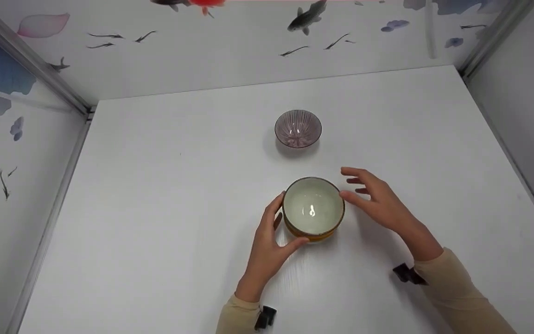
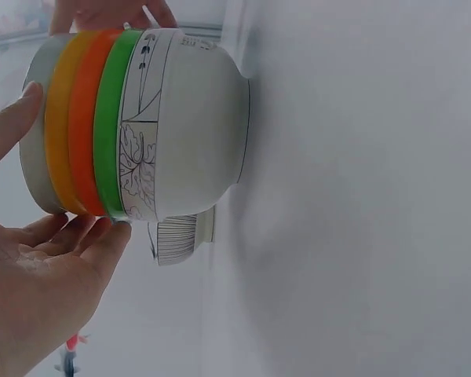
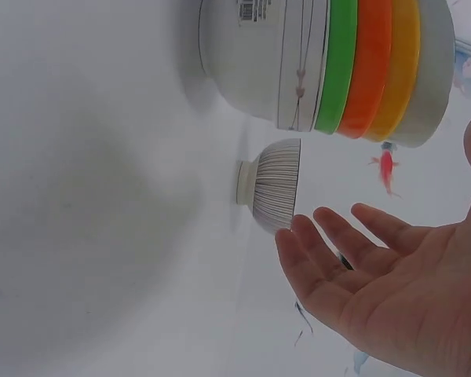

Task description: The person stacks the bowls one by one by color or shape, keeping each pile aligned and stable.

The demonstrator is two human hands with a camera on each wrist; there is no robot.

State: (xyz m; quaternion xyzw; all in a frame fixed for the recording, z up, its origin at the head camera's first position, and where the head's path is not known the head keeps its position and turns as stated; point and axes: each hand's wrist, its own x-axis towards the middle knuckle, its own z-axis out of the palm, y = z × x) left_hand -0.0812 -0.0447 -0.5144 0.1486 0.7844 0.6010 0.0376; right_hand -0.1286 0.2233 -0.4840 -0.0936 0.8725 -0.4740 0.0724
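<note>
A stack of several nested bowls [image 1: 313,204] stands near the middle of the table, the top one pale green-grey inside with a dark rim. From the side, yellow, orange and green bands [image 2: 114,126] show above a white bowl [image 2: 200,133] with drawn plant patterns at the bottom. My left hand [image 1: 267,250] holds the stack, thumb at the near side and fingers round the left. My right hand [image 1: 383,204] is beside the stack's right side, fingers spread and thumb tip right at the rim. Nothing lies in its palm [image 3: 408,290].
Behind the stack stands a small purple ribbed glass bowl [image 1: 298,129], upright on the white table [image 1: 165,208]. White panels [image 1: 230,55] printed with fish and petals enclose the table at the back and both sides.
</note>
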